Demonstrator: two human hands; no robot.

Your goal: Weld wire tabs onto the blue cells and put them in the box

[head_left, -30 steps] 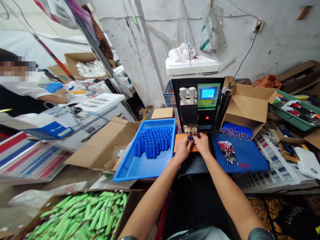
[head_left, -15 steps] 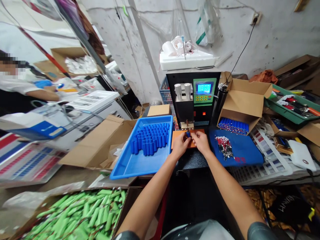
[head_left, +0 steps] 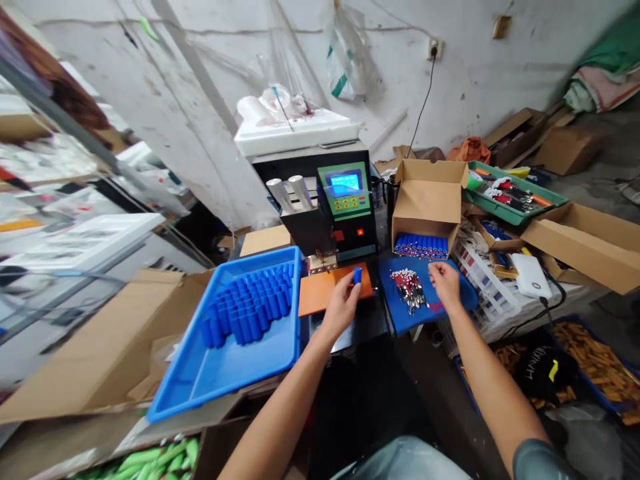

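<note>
A smooth blue cylinder (head_left: 357, 275), short and upright, is pinched in the left hand's (head_left: 343, 299) closed fingers above the flat orange board (head_left: 315, 293); the right hand (head_left: 445, 280), loosely curled (contents unclear), hovers over the blue mat (head_left: 403, 320).

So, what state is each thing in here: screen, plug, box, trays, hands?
Machine screen: lit
Red light: on
Wall plug: in its socket
Cardboard box of blue cells: open
Blue tray: partly filled, cells upright
Green tray: uncovered, holding leads
Wire leads: piled loose on the blue mat
Left hand: gripping one blue cell
Right hand: fingers curled, contents unclear
</note>
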